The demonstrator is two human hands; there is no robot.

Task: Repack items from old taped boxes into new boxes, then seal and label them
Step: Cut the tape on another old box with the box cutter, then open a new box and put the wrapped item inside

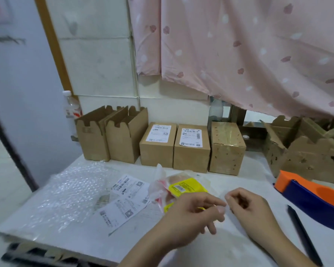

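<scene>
— Two hands meet over the near edge of the tabletop (81,234). What are the fingers doing?

— On the left hand (191,214) the thumb and forefinger are pressed tip to tip and the other fingers hang loose. The right hand (247,209) is curled, its fingertips almost touching the left's. Something thin and clear may be pinched between them, but I cannot tell.

— Where is the item to pack?

— The packet (183,189) lies just beyond the left fingers, toward the far edge. It is flat and soft, with a yellow printed label inside a crinkled clear bag. Its long axis slants from near-left to far-right, and the left hand covers its near end, so that hand is the closer one.

— And where would it go?

— Likely into one of the open boxes (112,137) of plain brown card, flaps up, at the far left corner. That is a reach away and to the left, past the glossy shipping labels (127,197) and the bubble wrap (66,193).

— Anything else along the back?

— The sealed boxes (174,147), smooth and already labelled, stand along the far edge. Beside them is the old taped box (226,147), shiny with tape and pocked with holes.

— What about tools?

— An orange and blue plastic tape dispenser (312,199) sits at the right edge, with a slim black pen (305,234) nearer.
</scene>
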